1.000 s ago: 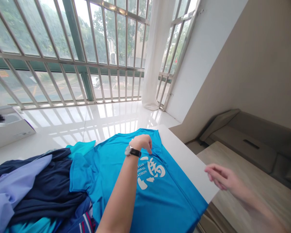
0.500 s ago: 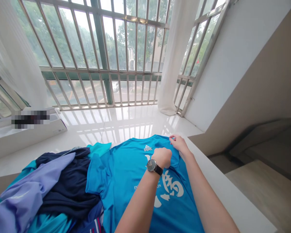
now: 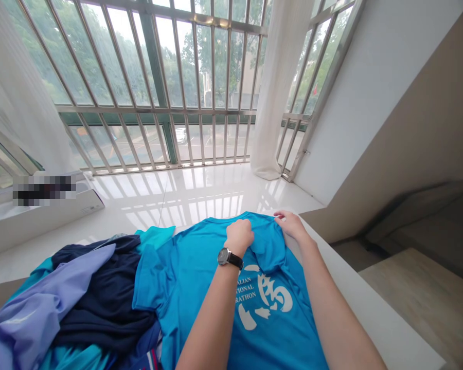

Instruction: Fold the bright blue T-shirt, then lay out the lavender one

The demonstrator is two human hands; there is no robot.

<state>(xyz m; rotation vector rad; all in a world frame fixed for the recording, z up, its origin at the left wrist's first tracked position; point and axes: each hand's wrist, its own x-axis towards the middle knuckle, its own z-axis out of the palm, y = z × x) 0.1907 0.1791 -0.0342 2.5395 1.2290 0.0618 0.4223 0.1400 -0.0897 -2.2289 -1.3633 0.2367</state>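
We wear a round wristwatch (image 3: 224, 256) on our left arm (image 3: 212, 313), its silver-coloured metal case framing a dark dial whose markings are too small for us to read. A glossy black strap (image 3: 236, 261) bands the wrist below our bare left hand (image 3: 239, 235). Our right arm (image 3: 334, 303) is bare from the picture's lower edge through the wrist to our right hand (image 3: 291, 226).

Blue shirt (image 3: 193, 272), white print (image 3: 263, 289); navy garment (image 3: 96, 311); lavender garment (image 3: 48, 303); black watch strap (image 3: 236, 261).
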